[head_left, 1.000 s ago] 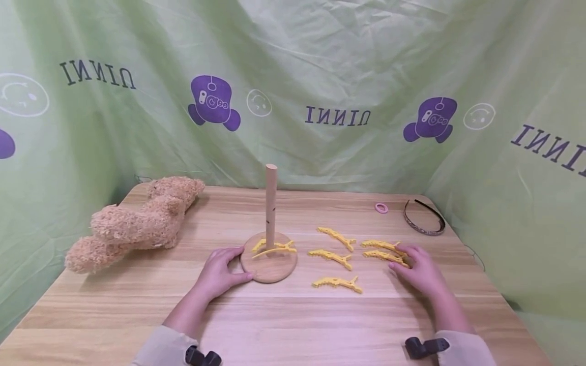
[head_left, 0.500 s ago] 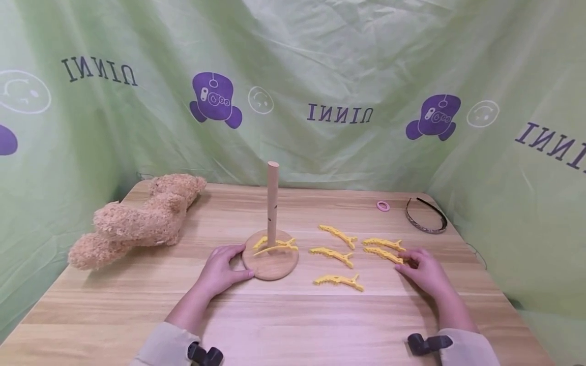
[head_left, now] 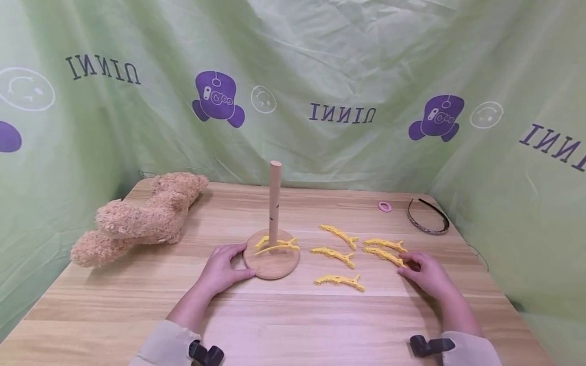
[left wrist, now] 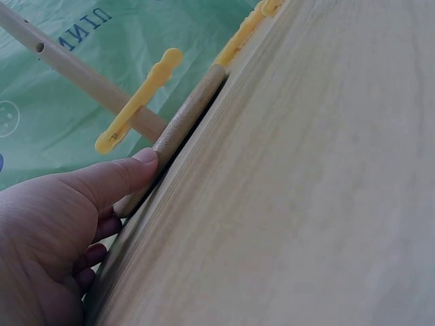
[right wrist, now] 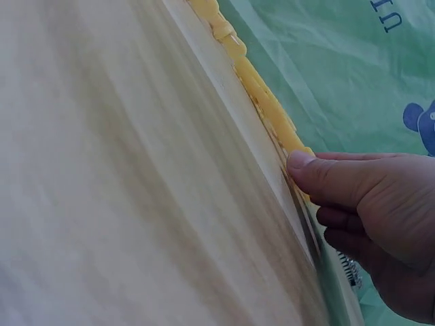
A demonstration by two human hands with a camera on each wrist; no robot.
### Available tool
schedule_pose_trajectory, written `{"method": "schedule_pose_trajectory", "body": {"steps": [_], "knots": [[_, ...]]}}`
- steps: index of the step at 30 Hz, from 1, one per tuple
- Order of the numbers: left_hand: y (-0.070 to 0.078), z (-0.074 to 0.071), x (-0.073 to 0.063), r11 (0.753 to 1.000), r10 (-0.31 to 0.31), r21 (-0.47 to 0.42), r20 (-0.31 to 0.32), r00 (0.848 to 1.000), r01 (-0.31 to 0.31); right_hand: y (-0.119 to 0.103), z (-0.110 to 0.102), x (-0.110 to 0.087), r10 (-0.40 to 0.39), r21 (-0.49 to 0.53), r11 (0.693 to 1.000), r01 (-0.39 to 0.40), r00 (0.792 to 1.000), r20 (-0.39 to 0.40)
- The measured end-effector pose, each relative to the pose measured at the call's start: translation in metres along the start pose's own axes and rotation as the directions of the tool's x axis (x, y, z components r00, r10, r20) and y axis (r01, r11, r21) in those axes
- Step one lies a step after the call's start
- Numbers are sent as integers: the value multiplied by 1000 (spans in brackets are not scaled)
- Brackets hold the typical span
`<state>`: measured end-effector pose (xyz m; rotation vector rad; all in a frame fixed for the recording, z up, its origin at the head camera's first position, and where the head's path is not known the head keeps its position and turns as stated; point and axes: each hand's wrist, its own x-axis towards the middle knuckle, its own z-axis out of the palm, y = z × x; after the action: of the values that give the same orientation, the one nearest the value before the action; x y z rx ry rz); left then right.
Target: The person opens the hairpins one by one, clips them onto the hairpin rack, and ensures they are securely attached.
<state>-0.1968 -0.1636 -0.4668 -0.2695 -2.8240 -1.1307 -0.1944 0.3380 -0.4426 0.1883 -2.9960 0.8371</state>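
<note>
Left hand, thumb and forefinger parted, grips the rim of the wooden stand, whose round base bears a yellow clip at the post's foot. Toward the table's right edge, the right hand pinches the tail of a second clip; compared with a second ago, it sits nearer the front edge, no longer overlapping the third clip just behind.
</note>
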Motion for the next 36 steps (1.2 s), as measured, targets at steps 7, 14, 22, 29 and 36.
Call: {"method": "schedule_pose_trajectory", "body": {"steps": [7, 14, 22, 29, 36], "knots": [[1, -2, 0, 1000, -2, -4, 6, 1000, 2, -20, -3, 3, 5, 46, 999, -5, 1000, -2], [1, -2, 1, 1000, 0, -1, 8, 1000, 0, -55, 0, 18, -125, 47, 991, 127, 991, -40], [0, -1, 0, 1000, -3, -9, 0, 1000, 3, -102, 14, 39, -232, 76, 970, 232, 973, -2], [0, 0, 0, 1000, 5, -11, -5, 1000, -5, -146, 31, 54, -366, 4, 931, 366, 931, -2], [0, 0, 1, 1000, 2, -14, -5, 1000, -2, -185, 49, 69, -418, -55, 906, 421, 907, 54]]}}
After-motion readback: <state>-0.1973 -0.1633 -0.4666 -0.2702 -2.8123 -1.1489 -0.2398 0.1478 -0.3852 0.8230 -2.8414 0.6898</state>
